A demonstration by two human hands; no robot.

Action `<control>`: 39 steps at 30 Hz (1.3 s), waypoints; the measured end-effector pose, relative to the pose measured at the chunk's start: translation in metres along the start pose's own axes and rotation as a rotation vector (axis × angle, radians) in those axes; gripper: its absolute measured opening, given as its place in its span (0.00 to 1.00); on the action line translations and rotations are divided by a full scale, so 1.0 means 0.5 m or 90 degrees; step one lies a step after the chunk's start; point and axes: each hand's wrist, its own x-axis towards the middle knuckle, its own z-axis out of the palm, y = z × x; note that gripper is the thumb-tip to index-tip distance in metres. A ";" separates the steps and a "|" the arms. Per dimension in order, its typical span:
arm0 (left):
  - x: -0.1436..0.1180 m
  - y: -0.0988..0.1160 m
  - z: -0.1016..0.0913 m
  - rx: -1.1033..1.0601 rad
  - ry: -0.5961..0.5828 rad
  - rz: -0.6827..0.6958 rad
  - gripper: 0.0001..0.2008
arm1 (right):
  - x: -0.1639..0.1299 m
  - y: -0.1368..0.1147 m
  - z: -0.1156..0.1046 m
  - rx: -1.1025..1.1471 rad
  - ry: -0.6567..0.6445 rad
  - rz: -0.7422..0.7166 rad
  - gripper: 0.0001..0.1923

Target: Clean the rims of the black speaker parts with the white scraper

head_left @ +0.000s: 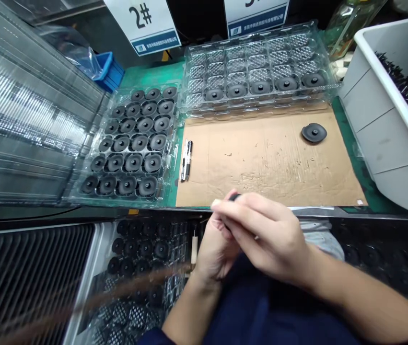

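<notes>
My left hand (215,249) and my right hand (270,232) meet in front of my body, just below the table's near edge. The fingers of both are closed together around a black plastic part (234,197). Only a small dark edge of it shows above the fingers; its full shape is hidden. Beyond them, a round black disc (314,132) with a raised centre lies alone on the cardboard sheet (221,167), towards its right side.
Left stands a clear tray (166,184) filled with black discs. Behind the cardboard, stacked clear trays (189,103) hold discs in the front row. A pen (188,160) lies at left. The white bin (360,86) at right holds black pieces. More trays of discs sit below the table.
</notes>
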 end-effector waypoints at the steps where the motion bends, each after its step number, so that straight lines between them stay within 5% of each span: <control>1: -0.001 0.002 0.002 -0.003 -0.005 0.008 0.27 | -0.009 0.001 -0.007 0.018 -0.027 -0.016 0.15; 4: -0.002 0.006 0.001 -0.021 -0.062 0.018 0.29 | -0.040 0.001 -0.036 -0.006 -0.105 0.011 0.14; 7: 0.002 0.001 -0.007 -0.026 -0.070 0.014 0.30 | -0.048 0.004 -0.055 -0.143 -0.065 0.078 0.12; 12: -0.001 -0.009 -0.020 -0.055 -0.062 -0.055 0.35 | -0.009 0.045 -0.044 -0.099 -0.032 -0.057 0.14; 17: -0.010 0.002 -0.028 -0.132 -0.145 -0.127 0.31 | -0.037 0.112 -0.044 0.024 -0.004 0.300 0.10; 20: -0.010 0.004 -0.032 -0.169 -0.171 -0.138 0.27 | -0.103 0.135 -0.034 0.089 -0.065 0.450 0.12; 24: -0.004 0.002 -0.033 -0.177 -0.186 -0.139 0.27 | -0.183 0.148 -0.002 0.173 -0.179 0.532 0.15; 28: -0.001 0.004 -0.030 -0.173 -0.195 -0.150 0.28 | -0.191 0.158 -0.004 0.158 -0.123 0.553 0.15; 31: -0.003 0.004 -0.026 -0.166 -0.190 -0.152 0.28 | -0.151 0.134 -0.037 0.094 -0.014 0.515 0.14; 34: -0.005 -0.003 -0.023 -0.150 -0.167 -0.133 0.28 | -0.100 0.079 -0.061 -0.007 0.079 0.374 0.12; 39: 0.000 -0.014 -0.017 -0.077 -0.052 0.011 0.27 | -0.054 0.022 -0.042 -0.116 0.011 0.063 0.17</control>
